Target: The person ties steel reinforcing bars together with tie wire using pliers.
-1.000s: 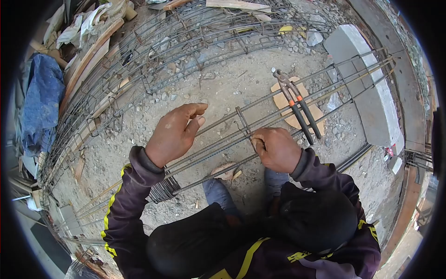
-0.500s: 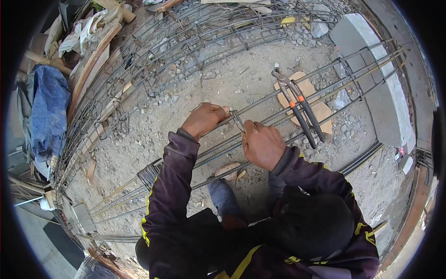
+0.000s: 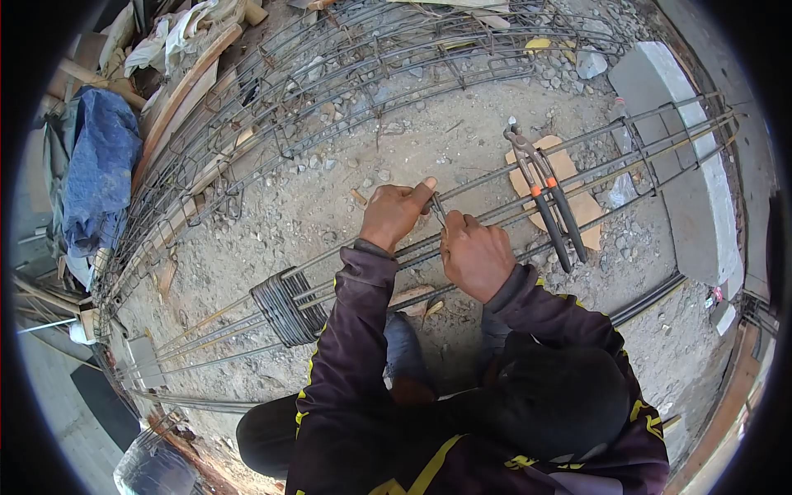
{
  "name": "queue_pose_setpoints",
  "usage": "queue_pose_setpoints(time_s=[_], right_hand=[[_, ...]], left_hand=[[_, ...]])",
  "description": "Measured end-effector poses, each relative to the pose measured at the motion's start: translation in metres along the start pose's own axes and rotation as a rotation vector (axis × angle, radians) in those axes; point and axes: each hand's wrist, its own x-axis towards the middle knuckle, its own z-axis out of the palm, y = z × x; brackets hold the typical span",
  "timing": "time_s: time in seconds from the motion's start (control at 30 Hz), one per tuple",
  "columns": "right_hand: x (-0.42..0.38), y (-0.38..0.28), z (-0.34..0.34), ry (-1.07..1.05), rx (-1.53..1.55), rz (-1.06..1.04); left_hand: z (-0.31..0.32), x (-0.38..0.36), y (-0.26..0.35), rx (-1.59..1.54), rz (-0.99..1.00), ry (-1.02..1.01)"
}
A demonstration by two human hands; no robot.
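Long steel bars [image 3: 330,287] run across the ground in front of me. My left hand [image 3: 394,214] is closed at the upper bar, thumb raised, near the top of a small metal stirrup [image 3: 437,206]. My right hand [image 3: 478,256] has its fingers curled round the lower part of that stirrup, over the middle bars. To the right, pincers [image 3: 544,194] with black and orange handles lie across the bars, above a brown cardboard piece [image 3: 590,216]. A bundle of dark stirrups [image 3: 289,307] hangs around the bars at the left.
Finished rebar cages [image 3: 363,74] lie along the back. A concrete block [image 3: 672,165] is under the bars' right end. Blue cloth [image 3: 103,169] and wood planks [image 3: 186,95] lie at the left. More bars [image 3: 652,299] are at the lower right.
My left hand has moved right, closer to my right hand, and its thumb now points up. The stirrup bundle shows more fully. The whole view has shifted slightly.
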Motion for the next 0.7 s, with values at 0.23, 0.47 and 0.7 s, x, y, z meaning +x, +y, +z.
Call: queue_pose_setpoints(time_s=[0.23,0.47,0.7], right_hand=[[-0.004,-0.001,0.005,0.024,0.045,0.037],[-0.007,-0.003,0.002,0.065,0.047,-0.003],[0.017,0.005,-0.02,0.073,0.039,-0.154]], left_hand=[[0.018,0.006,-0.014,-0.121,-0.06,0.088],[0.027,-0.009,-0.002,-0.11,-0.048,0.234],[0.031,-0.015,0.001,-0.114,0.023,0.358]])
